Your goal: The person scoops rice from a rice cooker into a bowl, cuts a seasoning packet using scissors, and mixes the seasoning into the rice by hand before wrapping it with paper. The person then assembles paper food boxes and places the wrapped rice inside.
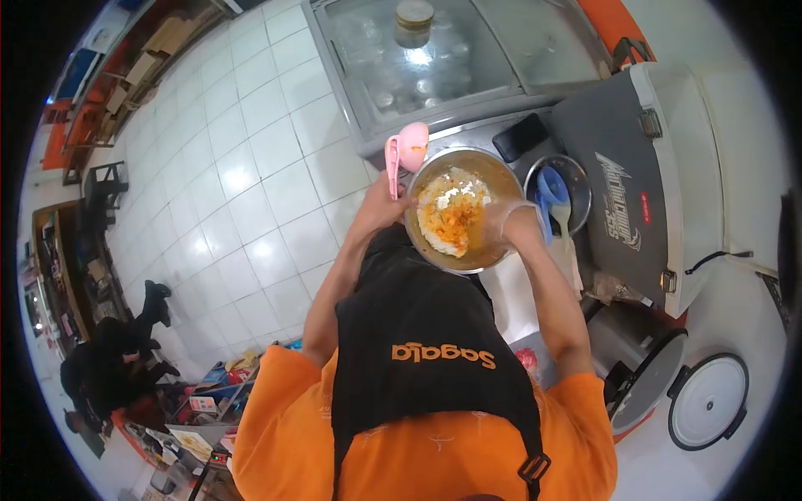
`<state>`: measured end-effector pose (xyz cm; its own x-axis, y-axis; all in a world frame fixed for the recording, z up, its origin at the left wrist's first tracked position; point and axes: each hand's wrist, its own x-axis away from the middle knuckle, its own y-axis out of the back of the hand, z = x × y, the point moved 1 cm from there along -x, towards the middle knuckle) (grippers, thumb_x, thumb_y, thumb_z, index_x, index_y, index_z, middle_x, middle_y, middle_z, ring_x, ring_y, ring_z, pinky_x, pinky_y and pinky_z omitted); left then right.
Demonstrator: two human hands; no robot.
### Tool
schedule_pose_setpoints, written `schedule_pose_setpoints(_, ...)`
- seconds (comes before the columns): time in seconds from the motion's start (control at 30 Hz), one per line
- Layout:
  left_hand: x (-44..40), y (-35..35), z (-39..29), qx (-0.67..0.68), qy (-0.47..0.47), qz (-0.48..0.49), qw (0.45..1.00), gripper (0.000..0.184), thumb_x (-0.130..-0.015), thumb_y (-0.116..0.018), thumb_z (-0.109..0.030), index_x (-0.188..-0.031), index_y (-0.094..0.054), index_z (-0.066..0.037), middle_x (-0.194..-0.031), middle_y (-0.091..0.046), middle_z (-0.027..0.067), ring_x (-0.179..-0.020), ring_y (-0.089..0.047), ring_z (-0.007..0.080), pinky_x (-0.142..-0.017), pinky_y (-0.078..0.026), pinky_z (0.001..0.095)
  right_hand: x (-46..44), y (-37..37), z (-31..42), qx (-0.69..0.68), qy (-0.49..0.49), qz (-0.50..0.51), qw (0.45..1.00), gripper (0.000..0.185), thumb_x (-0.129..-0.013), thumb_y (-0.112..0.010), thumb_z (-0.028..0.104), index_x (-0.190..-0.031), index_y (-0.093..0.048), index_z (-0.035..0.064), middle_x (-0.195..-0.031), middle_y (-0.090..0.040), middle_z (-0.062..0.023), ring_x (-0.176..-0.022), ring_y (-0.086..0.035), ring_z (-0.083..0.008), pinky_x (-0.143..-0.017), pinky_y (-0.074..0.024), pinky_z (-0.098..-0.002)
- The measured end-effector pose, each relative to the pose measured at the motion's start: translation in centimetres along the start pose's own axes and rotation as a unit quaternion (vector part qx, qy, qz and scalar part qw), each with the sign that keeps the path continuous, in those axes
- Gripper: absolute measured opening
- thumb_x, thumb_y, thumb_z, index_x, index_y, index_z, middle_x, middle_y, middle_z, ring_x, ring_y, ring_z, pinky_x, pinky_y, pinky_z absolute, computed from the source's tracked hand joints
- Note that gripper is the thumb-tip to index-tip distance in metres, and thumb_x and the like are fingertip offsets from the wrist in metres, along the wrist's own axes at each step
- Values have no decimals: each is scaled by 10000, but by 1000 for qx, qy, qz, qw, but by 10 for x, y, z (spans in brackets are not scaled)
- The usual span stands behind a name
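Note:
A round metal bowl (478,257) stands at the counter edge, holding white rice with an orange topping (455,219) and some white powder or grains on it. My left hand (386,204) is at the bowl's left rim, closed around the handle of a pink plastic scoop (413,147). The scoop's cup points up beside the rim, with a small orange smear on it. My right hand (515,224), in a clear plastic glove, reaches into the bowl's right side next to the rice. Its fingers are blurred and partly hidden.
Right of the bowl is a smaller metal bowl (582,185) with blue and pale utensils (553,190). A black phone (520,138) lies behind. A glass-topped freezer (451,75) stands beyond, an open-lidded grey box (618,175) at right, and a large cooker (643,359) nearer me.

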<state>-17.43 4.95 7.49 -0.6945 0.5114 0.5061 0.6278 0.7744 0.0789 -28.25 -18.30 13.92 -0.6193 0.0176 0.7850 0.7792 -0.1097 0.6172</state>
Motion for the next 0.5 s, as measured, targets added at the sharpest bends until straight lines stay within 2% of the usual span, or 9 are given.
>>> schedule_pose_setpoints(0.07,3,5,-5,-8,11,3,1000,558,-827,-790,-79,-1261,-450,9,-893,-545,58,-698,-627,157,-517,-576,310,-5,-25,-1,26,16,13,999,473,-771,-698,432,-1054,-772,60,-1022,-737,-223,-944,-719,-353,-835,-551,-465)
schedule_pose_setpoints(0.1,3,6,-7,-11,12,5,1000,562,-828,-789,-78,-1267,-450,9,-893,-545,57,-702,-627,156,-519,-579,311,5,1,18,-86,-5,79,993,499,-828,-677,475,-1061,-764,42,-1010,-740,-223,-971,-711,-347,-864,-546,-426)
schedule_pose_setpoints(0.2,-1,1,2,10,6,2,1000,547,-828,-804,-91,-1229,-442,-11,-919,-539,65,-672,-620,156,-484,-567,297,-19,-23,-15,-255,111,9,960,501,-895,-643,491,-1083,-762,42,-1039,-742,-217,-966,-710,-349,-883,-536,-413)
schedule_pose_setpoints(0.23,-2,1,2,19,1,-1,1000,538,-828,-812,-99,-1207,-438,-21,-932,-536,70,-655,-616,156,-465,-560,291,-12,-34,-24,-435,104,-42,893,487,-959,-593,473,-1090,-756,34,-1042,-737,-226,-942,-699,-375,-876,-537,-413)
schedule_pose_setpoints(0.33,1,2,-7,48,21,16,998,527,-835,-812,-105,-1191,-432,-26,-949,-533,78,-625,-612,169,-459,-562,297,-7,-28,-40,-411,146,-98,894,479,-967,-588,455,-1122,-746,30,-1042,-724,-249,-950,-686,-408,-879,-539,-435)
schedule_pose_setpoints(0.43,-2,0,2,54,11,2,998,507,-837,-812,-109,-1161,-432,-25,-960,-538,88,-608,-611,169,-451,-559,295,11,6,-1,-289,-4,-174,941,440,-991,-538,404,-1144,-736,42,-1045,-711,-267,-1004,-677,-430,-909,-541,-448)
schedule_pose_setpoints(0.5,-1,3,-2,43,18,18,999,494,-833,-813,-108,-1135,-431,-28,-959,-543,93,-607,-610,163,-455,-562,297,-31,-36,24,-232,-42,-177,955,425,-1006,-476,355,-1139,-729,40,-1094,-702,-266,-1055,-675,-411,-940,-522,-475)
